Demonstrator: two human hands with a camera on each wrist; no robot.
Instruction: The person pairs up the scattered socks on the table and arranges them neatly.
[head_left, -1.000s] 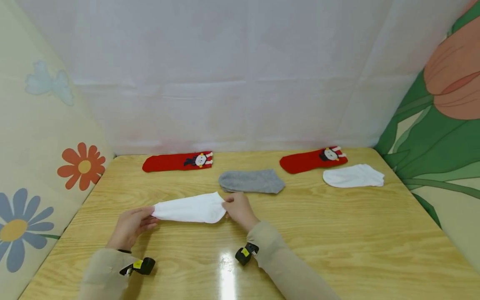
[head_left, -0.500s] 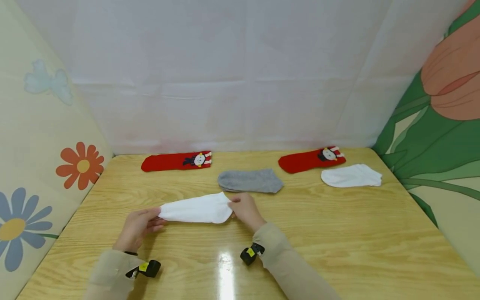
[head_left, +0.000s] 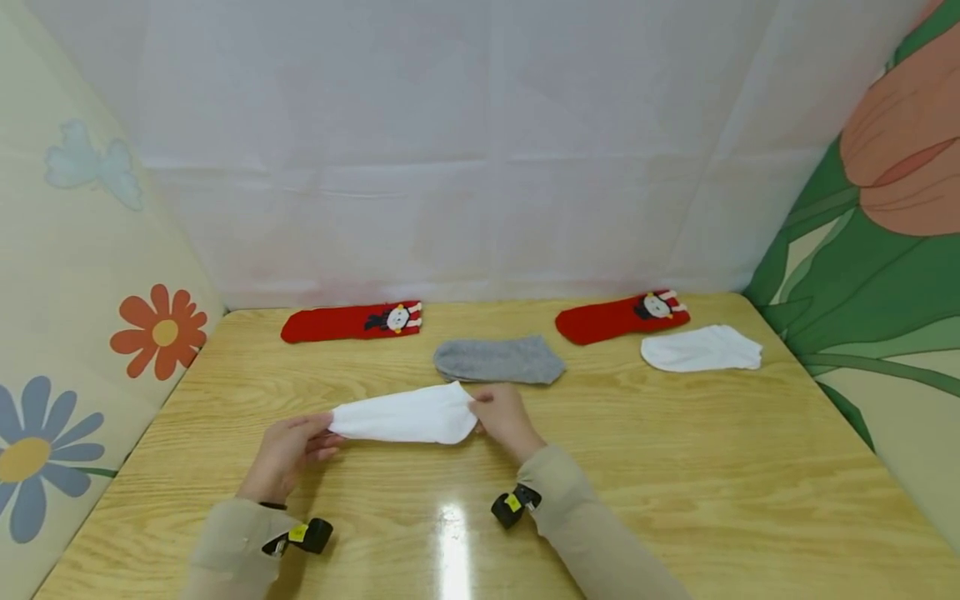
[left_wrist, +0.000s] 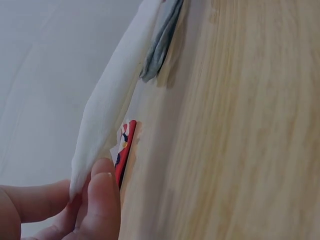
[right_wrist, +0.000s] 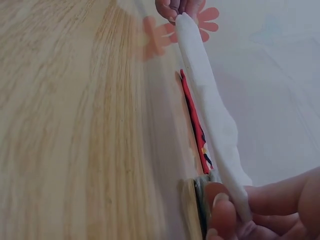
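Two hands share the work: the left hand (head_left: 288, 450) pinches the narrow end of a white sock (head_left: 405, 414) between thumb and fingers, and the right hand (head_left: 510, 421) pinches the broader end. The white sock hangs drawn out between them, raised above the tabletop (head_left: 675, 475), in front of a gray sock (head_left: 498, 360) and a red sock (head_left: 330, 323).

Done well, this hold calls for a light, even pull, enough to take out slack without stretching the knit, which will probably give easily. Both ends are best carried at one height, since a dipping hand would likely let the cloth twist or sag. Grips near the very edges leave the middle smooth, but they could slip if tugged hard. The right hand is near the gray sock, so its fingertips need care there. Another red sock (head_left: 607, 321) and a second white sock (head_left: 701, 350) lie farther right, well apart from the left hand.
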